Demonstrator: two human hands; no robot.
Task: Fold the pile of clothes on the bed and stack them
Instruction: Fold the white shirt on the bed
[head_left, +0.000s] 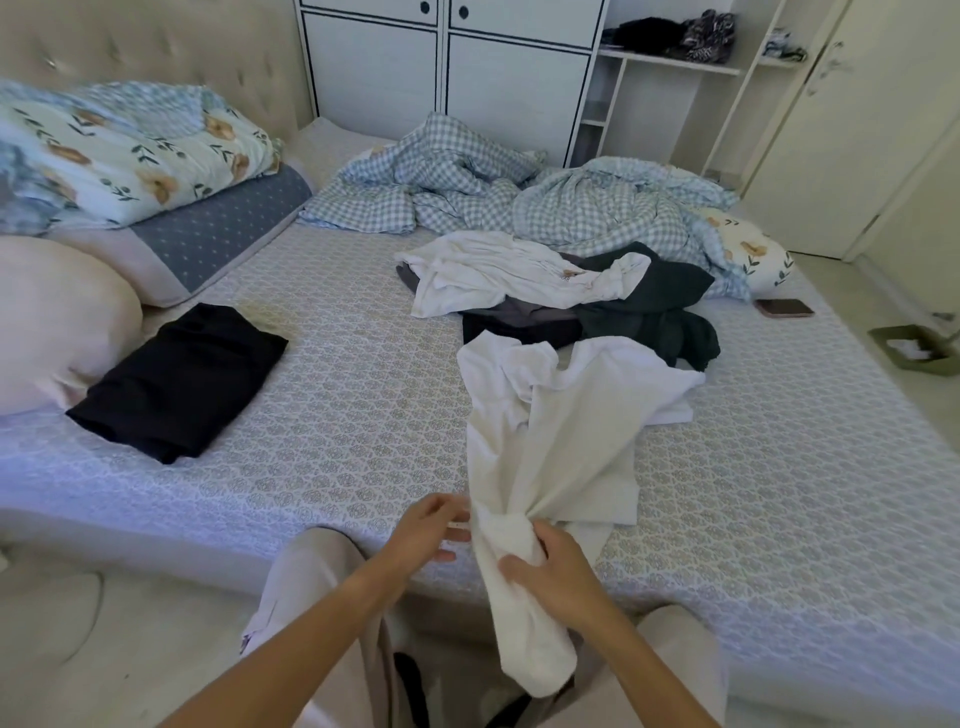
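A white garment (563, 431) trails from the bed's near edge back toward the pile. My right hand (550, 569) is shut on its bunched lower end, which hangs over the edge. My left hand (428, 525) sits just left of the cloth, fingertips at its edge; whether it grips is unclear. The unfolded pile (571, 296) lies mid-bed: another white garment (498, 275) on top, a dark green one (660, 306) and dark grey pieces beneath. One folded black garment (182, 379) rests on the left of the bed (337, 374).
A crumpled checked duvet (519, 192) fills the far side. Pillows and a floral quilt (119, 156) are stacked at left. A phone (784, 307) lies near the right edge. A wardrobe (447, 67) stands behind; a tray (911, 348) is on the floor at right.
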